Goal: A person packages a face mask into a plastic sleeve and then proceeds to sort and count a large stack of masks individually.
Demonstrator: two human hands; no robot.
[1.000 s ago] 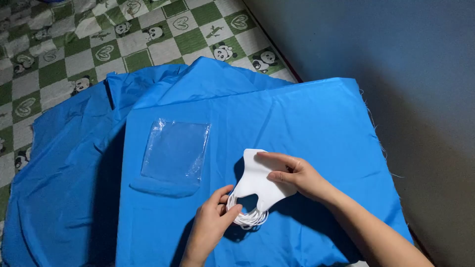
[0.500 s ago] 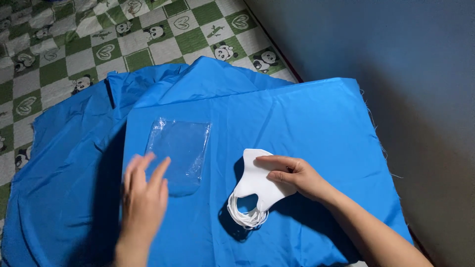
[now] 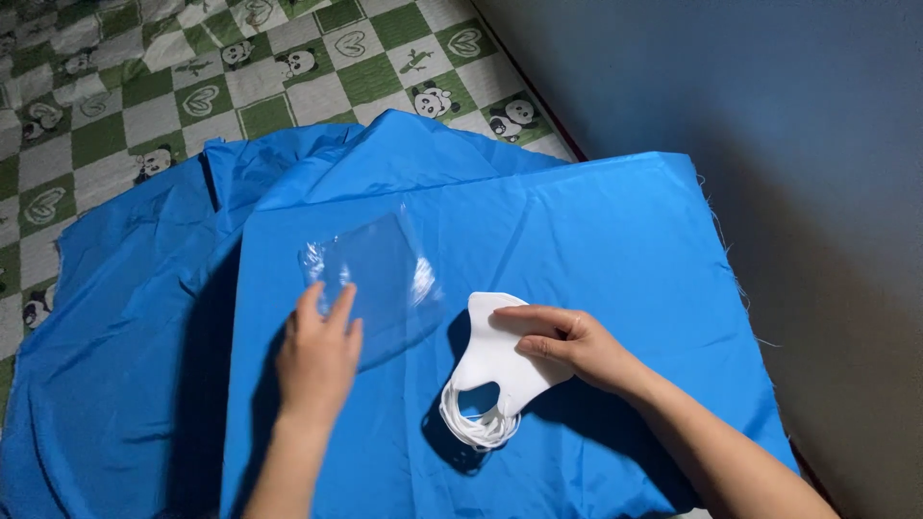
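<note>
Floor: green-and-white checkered mat with panda and heart prints [image 3: 173,106], upper left. Large shiny bright-blue fabric sheet [image 3: 596,240] spread over it, creased, frayed along right edge. Plain grey-blue wall [image 3: 769,125] at right. Light dim, soft shadows.
</note>
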